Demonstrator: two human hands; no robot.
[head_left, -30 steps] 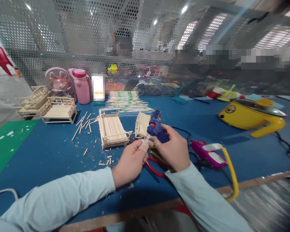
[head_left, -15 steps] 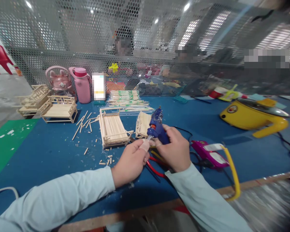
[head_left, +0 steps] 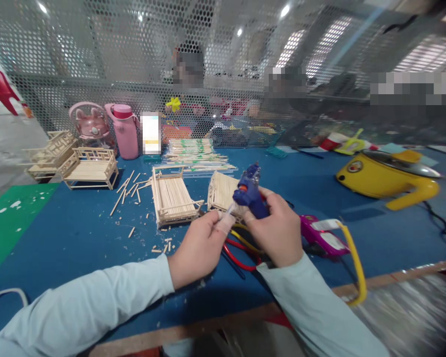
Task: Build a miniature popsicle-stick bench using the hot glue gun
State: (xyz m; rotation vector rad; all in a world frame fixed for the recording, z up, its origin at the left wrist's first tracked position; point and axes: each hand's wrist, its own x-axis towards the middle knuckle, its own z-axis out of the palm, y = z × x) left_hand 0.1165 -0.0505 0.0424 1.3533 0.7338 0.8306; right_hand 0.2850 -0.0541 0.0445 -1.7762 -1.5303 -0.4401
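Note:
My right hand (head_left: 278,232) is wrapped round a blue hot glue gun (head_left: 251,196), which is held tilted above the table. From the gun's near end a clear glue stick (head_left: 231,208) sticks out. The thumb and fingers of my left hand (head_left: 199,248), with pale tape on a fingertip, pinch this stick. Behind the gun and partly hidden by it lies a small wooden-stick piece (head_left: 219,191). Left of it, close beyond my left hand, stands a miniature bed-like frame of sticks (head_left: 174,198). Red-handled pliers (head_left: 238,254) lie beneath my hands.
Loose sticks (head_left: 126,191) and scraps lie at left, near a small stick bench (head_left: 91,171). Stick bundles (head_left: 193,151), a pink bottle (head_left: 126,134) and a perforated screen (head_left: 134,64) are behind. At right are a purple-and-yellow tool (head_left: 325,238) and a yellow electric pot (head_left: 379,176).
My right hand and the glue gun have shifted right, and more of the glue stick shows between the hands. My left hand keeps its pinch, moving only slightly.

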